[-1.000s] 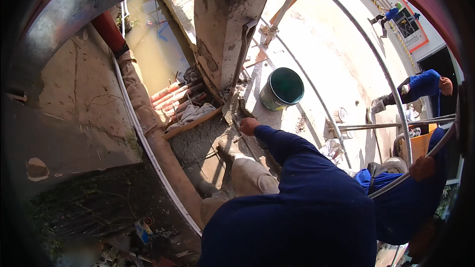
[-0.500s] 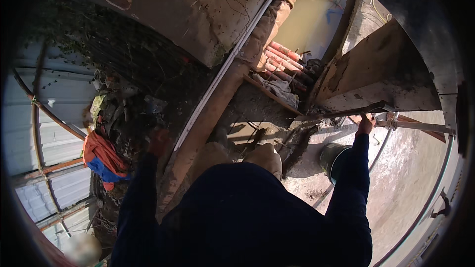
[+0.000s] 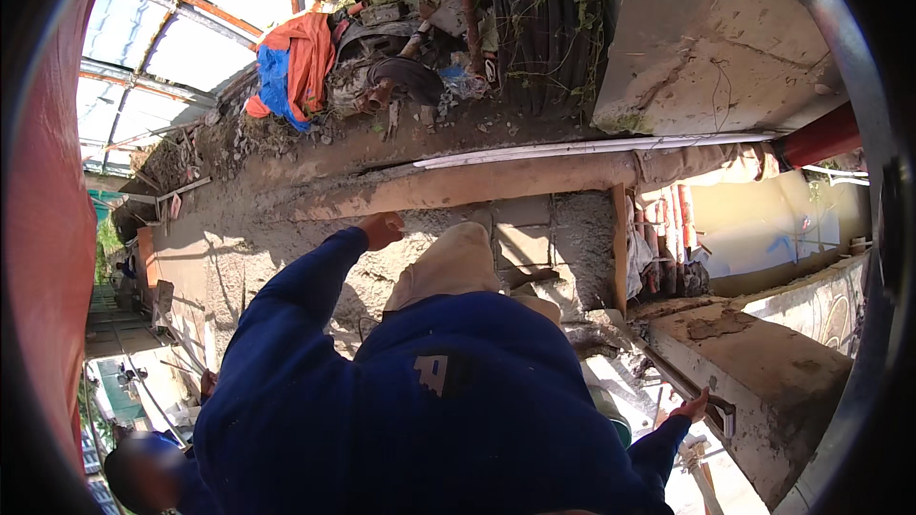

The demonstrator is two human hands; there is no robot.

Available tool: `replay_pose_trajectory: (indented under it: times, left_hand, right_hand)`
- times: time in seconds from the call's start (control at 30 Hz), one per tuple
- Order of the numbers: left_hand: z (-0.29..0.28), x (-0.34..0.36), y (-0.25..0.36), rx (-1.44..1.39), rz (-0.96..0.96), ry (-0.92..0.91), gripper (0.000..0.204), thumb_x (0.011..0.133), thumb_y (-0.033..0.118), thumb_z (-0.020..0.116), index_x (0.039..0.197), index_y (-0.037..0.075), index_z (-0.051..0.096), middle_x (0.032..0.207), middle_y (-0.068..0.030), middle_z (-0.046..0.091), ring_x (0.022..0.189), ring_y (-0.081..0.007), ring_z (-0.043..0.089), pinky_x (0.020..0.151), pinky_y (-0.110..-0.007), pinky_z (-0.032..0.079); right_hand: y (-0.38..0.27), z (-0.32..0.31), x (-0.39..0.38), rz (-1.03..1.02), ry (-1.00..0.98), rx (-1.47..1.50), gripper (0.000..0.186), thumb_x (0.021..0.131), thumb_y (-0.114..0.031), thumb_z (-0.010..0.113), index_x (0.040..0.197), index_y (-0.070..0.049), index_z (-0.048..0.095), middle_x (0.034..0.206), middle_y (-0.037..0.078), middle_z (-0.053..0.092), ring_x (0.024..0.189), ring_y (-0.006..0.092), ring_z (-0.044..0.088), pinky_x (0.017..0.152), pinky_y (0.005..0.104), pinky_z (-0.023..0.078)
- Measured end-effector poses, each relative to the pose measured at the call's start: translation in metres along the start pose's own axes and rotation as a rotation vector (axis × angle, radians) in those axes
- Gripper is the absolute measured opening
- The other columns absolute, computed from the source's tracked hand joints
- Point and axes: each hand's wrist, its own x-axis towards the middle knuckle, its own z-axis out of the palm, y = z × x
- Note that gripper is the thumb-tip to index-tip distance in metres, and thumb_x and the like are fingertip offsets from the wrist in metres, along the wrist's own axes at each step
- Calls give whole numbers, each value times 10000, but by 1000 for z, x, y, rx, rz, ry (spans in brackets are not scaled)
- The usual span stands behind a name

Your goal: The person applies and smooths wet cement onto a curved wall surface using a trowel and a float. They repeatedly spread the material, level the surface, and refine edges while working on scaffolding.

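My left hand (image 3: 384,230) hangs loosely curled over the wet grey concrete strip, beside my knee, and nothing shows in it. Off to the right, my right hand (image 3: 695,406) is closed at the edge of a narrow wooden plank (image 3: 668,372), close to the plank's end. The plank runs along a rough concrete block (image 3: 754,372). A dark green bucket (image 3: 609,408) stands between my body and my right forearm, mostly hidden. My trousered legs (image 3: 448,262) are over the concrete strip.
White pipes (image 3: 592,146) lie along a brown ledge (image 3: 458,186) ahead. Beyond are an orange and blue tarp (image 3: 296,67), rubble and black hoses (image 3: 549,29). Red pipes (image 3: 673,234) lie by murky water (image 3: 754,229). Another person in a blue cap (image 3: 143,467) is at lower left.
My view and body have turned left, so the tarp and ledge now lie ahead. My left hand has come into light over the concrete. My right hand remains at the plank.
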Motion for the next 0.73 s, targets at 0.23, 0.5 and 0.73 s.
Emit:
replay_pose_trajectory:
  times: [0.23, 0.5, 0.73]
  left_hand:
    - [27, 6, -51, -175, 1, 82, 418, 904, 344, 748, 1209, 58, 718, 1196, -166, 742, 1123, -284, 706, 964, -395, 549]
    - [13, -15, -149, -465, 124, 204, 399, 919, 297, 725, 1236, 55, 704, 1200, -166, 744, 1141, -302, 702, 990, -399, 542]
    - [10, -80, -336, -675, -293, 449, 431, 921, 298, 678, 1284, 66, 687, 1253, -179, 732, 1111, -313, 719, 970, -380, 579]
  right_hand:
    - [49, 151, -168, -493, -378, -299, 722, 914, -264, 830, 1466, 61, 497, 1453, 203, 594, 1256, 319, 608, 1109, 459, 459]
    - [40, 277, -328, -831, -718, -696, 509, 887, -170, 841, 1289, 63, 635, 1255, 174, 700, 1069, 279, 682, 922, 433, 551]
    - [29, 403, -536, -901, -1573, -675, 468, 919, -193, 806, 1315, -31, 617, 1212, 158, 703, 1099, 252, 677, 1047, 386, 499]
